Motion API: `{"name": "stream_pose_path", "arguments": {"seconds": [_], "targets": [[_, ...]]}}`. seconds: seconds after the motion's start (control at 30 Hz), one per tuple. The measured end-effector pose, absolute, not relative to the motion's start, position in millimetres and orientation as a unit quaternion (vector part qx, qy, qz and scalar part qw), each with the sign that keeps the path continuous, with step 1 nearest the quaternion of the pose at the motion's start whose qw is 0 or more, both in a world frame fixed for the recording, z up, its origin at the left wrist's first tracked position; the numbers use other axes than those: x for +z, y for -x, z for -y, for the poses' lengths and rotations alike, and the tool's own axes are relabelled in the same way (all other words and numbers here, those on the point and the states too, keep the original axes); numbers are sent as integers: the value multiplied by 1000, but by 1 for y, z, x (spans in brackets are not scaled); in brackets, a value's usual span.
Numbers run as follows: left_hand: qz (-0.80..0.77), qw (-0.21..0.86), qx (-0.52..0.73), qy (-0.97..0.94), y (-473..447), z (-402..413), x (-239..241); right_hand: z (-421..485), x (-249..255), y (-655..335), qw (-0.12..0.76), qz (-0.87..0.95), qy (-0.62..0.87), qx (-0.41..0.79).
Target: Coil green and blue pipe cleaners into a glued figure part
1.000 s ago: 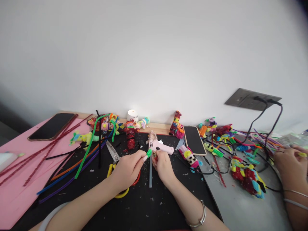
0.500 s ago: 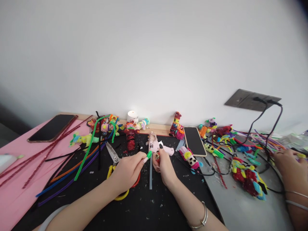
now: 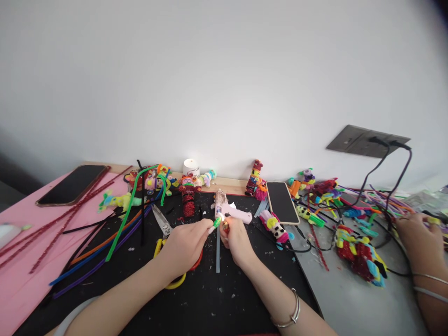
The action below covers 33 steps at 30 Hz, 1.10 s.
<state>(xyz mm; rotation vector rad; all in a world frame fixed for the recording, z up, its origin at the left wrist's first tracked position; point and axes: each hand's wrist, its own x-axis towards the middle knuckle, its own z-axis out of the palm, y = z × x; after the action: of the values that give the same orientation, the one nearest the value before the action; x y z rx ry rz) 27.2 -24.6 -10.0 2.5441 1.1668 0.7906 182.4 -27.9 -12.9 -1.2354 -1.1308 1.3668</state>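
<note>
Piece of bright-green, fuzzy-looking material [image 3: 217, 221], frame centre: pinched by left fingers [image 3: 206, 227]; likely light, soft, best held at its lower end. Small red-and-gold object [image 3: 226, 227], alongside: gripped in right fingers [image 3: 235, 227].

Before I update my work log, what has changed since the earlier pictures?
A bright glow has appeared by the small bright-green piece in the left hand; the raised thumb of the right hand has come down. The right hand still holds its small reddish object. The pale pink plastic glue gun stayed put.
</note>
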Motion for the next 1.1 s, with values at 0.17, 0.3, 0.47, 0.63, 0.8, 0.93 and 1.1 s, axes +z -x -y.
{"name": "stream_pose_path", "arguments": {"seconds": [0.17,0.3,0.47,0.63,0.8,0.93,1.1], "targets": [[-397,116,270,-869,-28,23,-9,28,-13,-183,469,460,499,565],[-396,119,267,-871,-28,23,-9,28,-13,-182,469,459,504,562],[-398,118,262,-871,-28,25,-7,28,-12,-182,463,465,508,558],[-395,103,265,-873,-29,24,-7,29,-11,-181,462,474,509,550],[-399,74,277,-871,-28,23,-8,28,-13,-181,460,488,510,538],[-395,61,289,-870,-28,24,-9,28,-14,-179,463,483,518,534],[-390,53,301,-869,-28,24,-9,28,-15,-178,458,485,523,530]]}}
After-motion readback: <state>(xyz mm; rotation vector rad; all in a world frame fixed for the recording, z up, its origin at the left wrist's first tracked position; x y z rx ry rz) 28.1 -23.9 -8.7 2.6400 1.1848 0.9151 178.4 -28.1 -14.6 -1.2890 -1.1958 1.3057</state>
